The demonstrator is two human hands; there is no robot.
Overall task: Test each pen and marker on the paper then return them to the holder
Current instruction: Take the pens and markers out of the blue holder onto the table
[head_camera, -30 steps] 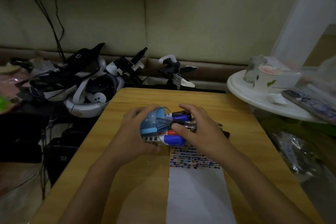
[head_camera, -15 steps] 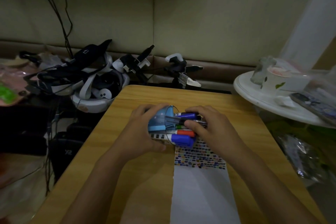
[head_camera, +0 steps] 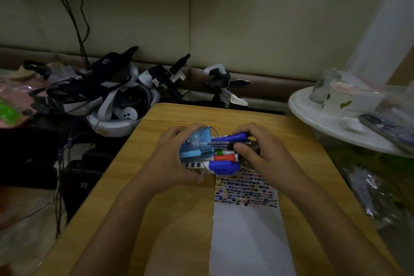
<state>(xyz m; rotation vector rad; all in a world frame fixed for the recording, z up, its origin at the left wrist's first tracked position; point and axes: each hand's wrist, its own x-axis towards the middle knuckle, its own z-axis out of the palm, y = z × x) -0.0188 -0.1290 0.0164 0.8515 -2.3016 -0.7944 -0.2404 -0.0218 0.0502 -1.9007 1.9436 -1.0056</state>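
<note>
Blue holder (head_camera: 194,146) tipped sideways — markers (head_camera: 224,158) protruding over paper (head_camera: 248,231).

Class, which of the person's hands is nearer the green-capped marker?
Right. The right hand has its thumb beside the green-capped marker; the left hand grips the holder behind it.

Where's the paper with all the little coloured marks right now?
The paper lies flat on the wooden table, right of centre, running toward the person. Its marked end sits just under the pen holder and the right hand.
</note>
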